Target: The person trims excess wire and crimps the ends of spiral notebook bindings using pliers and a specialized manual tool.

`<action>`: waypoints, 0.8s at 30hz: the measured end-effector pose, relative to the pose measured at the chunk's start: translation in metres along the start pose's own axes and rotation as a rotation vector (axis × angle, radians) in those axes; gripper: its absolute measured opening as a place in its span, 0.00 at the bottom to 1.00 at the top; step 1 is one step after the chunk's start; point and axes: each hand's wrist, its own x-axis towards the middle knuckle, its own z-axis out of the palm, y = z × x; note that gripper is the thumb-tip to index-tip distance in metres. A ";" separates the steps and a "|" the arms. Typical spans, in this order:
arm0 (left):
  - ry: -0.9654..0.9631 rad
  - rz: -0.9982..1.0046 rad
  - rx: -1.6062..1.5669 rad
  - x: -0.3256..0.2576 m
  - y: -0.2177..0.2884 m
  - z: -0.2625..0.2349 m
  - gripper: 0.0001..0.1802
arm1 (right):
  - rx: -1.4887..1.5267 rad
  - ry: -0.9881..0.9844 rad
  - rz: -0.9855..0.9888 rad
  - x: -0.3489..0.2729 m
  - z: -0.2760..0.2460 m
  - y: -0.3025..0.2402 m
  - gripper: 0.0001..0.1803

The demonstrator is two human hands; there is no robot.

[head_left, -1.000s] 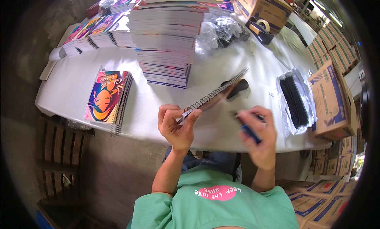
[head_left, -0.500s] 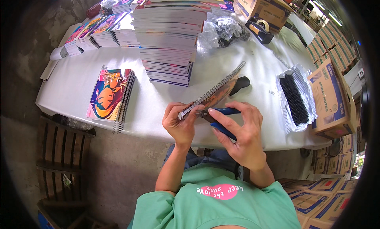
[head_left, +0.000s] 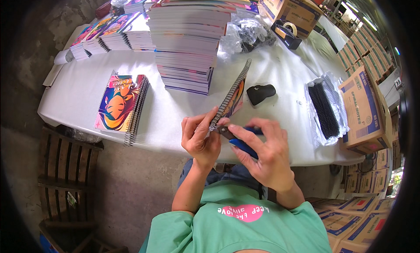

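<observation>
My left hand (head_left: 200,137) pinches the near end of a spiral-bound notebook (head_left: 232,95), held on edge with its black wire spine up. My right hand (head_left: 262,152) grips blue-handled pliers (head_left: 239,141), and their jaws meet the spiral's end right at my left fingertips. Both hands hover over the near edge of the white table (head_left: 83,95). A small stack of finished colourful notebooks (head_left: 123,105) lies to the left of my hands. A black object (head_left: 260,94) rests just beyond the held notebook.
A tall stack of unbound notebooks (head_left: 188,43) stands at the centre back, with lower stacks (head_left: 109,34) to its left. Black spiral coils in clear wrap (head_left: 324,109) lie right, beside an open cardboard box (head_left: 364,111). A wooden pallet (head_left: 65,165) leans below the table.
My right hand has come in from the right with the pliers and closed on the notebook's spiral end. The notebook has tipped more upright in my left hand.
</observation>
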 end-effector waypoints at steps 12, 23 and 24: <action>0.139 0.000 -0.072 0.013 -0.002 -0.026 0.26 | 0.506 -0.298 0.085 -0.009 0.028 0.032 0.29; 0.273 -0.398 -0.350 0.039 0.014 -0.136 0.25 | 0.568 0.214 0.207 -0.007 0.067 0.096 0.32; 0.356 -0.358 -0.311 0.043 0.013 -0.141 0.26 | 0.863 0.152 0.151 0.015 0.058 0.064 0.32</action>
